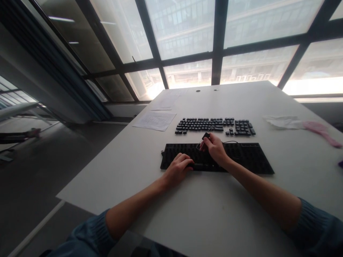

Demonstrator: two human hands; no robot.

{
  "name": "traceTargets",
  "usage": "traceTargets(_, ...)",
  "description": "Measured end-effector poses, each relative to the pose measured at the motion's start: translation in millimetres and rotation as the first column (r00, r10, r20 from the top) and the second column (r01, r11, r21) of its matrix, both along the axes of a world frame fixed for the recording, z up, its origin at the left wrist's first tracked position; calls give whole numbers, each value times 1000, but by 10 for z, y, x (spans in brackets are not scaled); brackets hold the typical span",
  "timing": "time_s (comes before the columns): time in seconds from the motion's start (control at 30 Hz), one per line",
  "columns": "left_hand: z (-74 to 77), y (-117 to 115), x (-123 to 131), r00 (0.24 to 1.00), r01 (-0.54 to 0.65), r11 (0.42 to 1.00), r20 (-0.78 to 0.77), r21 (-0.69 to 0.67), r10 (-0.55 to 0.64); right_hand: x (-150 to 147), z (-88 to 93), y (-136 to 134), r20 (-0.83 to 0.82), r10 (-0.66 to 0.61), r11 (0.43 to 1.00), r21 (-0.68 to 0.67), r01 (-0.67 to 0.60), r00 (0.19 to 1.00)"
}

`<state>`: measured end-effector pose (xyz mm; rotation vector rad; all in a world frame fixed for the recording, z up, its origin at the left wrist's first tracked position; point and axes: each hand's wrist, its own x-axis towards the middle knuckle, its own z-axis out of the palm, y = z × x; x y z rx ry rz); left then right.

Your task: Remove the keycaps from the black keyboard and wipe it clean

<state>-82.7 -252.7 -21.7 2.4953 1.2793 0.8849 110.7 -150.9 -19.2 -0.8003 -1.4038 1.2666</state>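
Note:
A black keyboard base (252,160) without most of its keycaps lies flat on the white table. My left hand (179,166) rests on its near edge, left of the middle, with fingers curled onto the frame and holding it. Above the base, my right hand (214,147) is closed on what looks like a wire keycap puller (199,146), its thin wire showing by the fingers. A small black piece (205,135) shows at the fingertips; whether it is a keycap or the puller's handle I cannot tell. Beyond the base, the loose black keycaps (197,125) stand in keyboard order.
Printed sheets of paper (155,120) lie at the left. To the right are a crumpled white tissue (284,122) and a pink hairbrush-like object (320,131). A cable (230,141) runs behind the base. Large windows (182,28) rise past the table's far edge.

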Motion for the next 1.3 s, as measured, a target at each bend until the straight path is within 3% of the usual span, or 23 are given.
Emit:
traceTargets(0.53, -36, -33, -3, 999, -19, 998, -48, 53, 21, -7, -36, -3, -5, 19, 1000, 5, -19, 1000)
traceTargets(0.77, 66, -34, 44, 945, 20, 996, -328, 90, 10, -8, -59, -2, 57, 10, 999, 41, -12, 998)
traceTargets(0.87, 117, -16, 59, 926, 57, 995, -377, 81, -23, -12, -57, -3, 60, 9, 999, 42, -12, 998)
traceTargets(1.07, 124, 54, 95, 953, 77, 997, -294, 17, -68, -9, -69, 3, 60, -3, 999, 44, 0, 998)
traceTargets(1.3, 10, 52, 104, 994, 8, 1000, -110, -15, -10, -3, -54, -4, 75, 3, 999, 49, -6, 997)
